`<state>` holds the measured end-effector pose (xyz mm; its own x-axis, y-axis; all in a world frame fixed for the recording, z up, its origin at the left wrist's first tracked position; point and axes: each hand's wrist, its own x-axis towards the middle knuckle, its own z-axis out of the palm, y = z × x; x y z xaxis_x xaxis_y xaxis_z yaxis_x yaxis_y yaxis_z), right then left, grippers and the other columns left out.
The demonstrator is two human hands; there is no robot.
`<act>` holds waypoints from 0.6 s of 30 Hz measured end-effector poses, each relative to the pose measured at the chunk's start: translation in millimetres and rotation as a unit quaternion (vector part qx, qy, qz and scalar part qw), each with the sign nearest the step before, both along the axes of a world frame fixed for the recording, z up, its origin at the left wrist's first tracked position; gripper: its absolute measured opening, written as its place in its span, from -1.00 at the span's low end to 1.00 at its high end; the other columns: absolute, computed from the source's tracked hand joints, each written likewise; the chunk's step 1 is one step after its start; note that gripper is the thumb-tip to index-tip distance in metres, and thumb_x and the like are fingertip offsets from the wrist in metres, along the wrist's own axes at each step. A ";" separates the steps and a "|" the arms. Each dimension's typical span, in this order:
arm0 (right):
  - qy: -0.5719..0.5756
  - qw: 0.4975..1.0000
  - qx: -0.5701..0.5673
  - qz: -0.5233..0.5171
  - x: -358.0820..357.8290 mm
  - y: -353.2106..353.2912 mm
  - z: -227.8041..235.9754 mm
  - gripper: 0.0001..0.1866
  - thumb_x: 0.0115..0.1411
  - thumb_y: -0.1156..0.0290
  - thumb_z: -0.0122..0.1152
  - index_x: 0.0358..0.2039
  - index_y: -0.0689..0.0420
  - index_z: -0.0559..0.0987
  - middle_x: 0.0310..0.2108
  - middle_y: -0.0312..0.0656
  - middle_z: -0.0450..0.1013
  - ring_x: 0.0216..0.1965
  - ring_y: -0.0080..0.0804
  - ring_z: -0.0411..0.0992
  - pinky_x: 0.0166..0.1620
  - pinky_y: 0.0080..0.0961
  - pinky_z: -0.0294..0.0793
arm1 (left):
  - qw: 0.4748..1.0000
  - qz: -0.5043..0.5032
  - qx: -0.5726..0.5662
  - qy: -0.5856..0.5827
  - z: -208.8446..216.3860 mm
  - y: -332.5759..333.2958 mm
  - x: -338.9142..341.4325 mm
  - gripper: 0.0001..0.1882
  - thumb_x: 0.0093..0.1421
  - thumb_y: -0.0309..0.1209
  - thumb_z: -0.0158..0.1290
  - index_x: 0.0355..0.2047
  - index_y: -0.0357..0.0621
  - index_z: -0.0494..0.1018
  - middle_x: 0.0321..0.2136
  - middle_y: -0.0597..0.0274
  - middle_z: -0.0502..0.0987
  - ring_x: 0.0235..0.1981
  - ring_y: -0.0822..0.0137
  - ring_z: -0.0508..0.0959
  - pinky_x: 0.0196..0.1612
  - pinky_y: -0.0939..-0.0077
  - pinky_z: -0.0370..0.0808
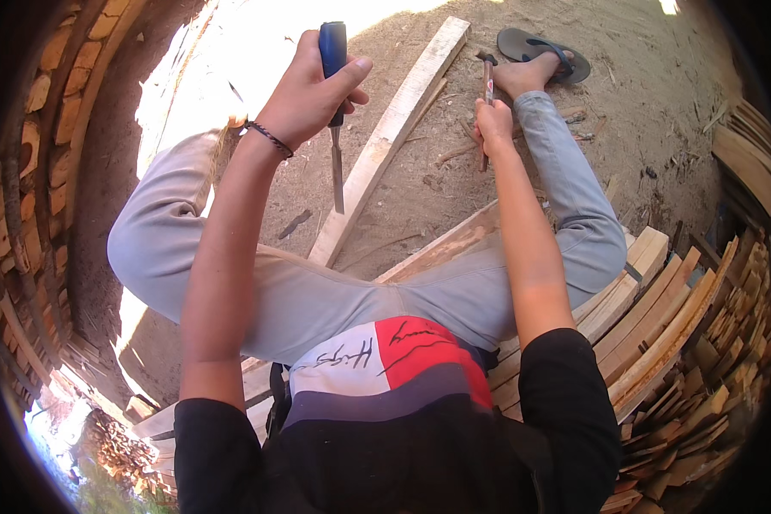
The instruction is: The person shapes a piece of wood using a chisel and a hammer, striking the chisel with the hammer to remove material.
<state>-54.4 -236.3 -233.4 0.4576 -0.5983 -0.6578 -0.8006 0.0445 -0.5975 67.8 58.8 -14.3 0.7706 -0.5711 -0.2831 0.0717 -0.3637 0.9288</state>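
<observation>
Fingers of my left hand (307, 96) wrapped round the blue-handled chisel (337, 158); blade extends below them, tip overlapping the pale beam (392, 130) in view, contact unclear. Beam runs over dirt ground (651, 120) between my hands. My right hand (494, 126) grips a hammer (488, 79), head beyond the fingers.

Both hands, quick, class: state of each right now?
Left hand: closed, holding the chisel.
Right hand: closed, holding the hammer.
</observation>
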 end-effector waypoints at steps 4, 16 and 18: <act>-0.046 0.968 -0.190 0.157 58.6 -9.4 42.9 -0.55 0.40 0.16 0.05 0.16 0.17 0.49 -0.31 -0.06 0.61 -0.29 -0.25 0.54 -0.22 -0.27 0.45 | 1.000 -0.002 -0.006 0.019 15.2 -1.4 -10.2 -0.38 0.37 0.02 0.12 0.08 -0.30 0.26 -0.38 0.19 0.51 -0.55 0.43 0.63 -0.56 0.62 0.54; 0.203 0.822 -0.282 0.452 162.8 -35.4 80.5 -0.53 0.37 0.32 -0.09 0.21 0.20 0.52 0.05 0.17 0.53 0.13 -0.06 0.52 0.14 -0.11 0.47 | 0.996 0.087 -0.014 0.009 38.8 0.2 9.6 -0.51 0.30 -0.07 0.20 -0.06 -0.29 0.45 -0.49 0.30 0.44 -0.63 0.52 0.50 -0.59 0.61 0.49; 0.232 0.859 -0.212 0.405 165.1 -41.4 87.2 -0.63 0.35 0.25 -0.04 0.01 0.17 0.57 -0.21 -0.03 0.54 -0.21 -0.25 0.50 -0.17 -0.23 0.47 | 0.996 0.088 -0.007 0.007 39.0 1.7 9.0 -0.54 0.30 -0.09 0.20 -0.10 -0.28 0.46 -0.52 0.30 0.44 -0.62 0.52 0.51 -0.58 0.62 0.48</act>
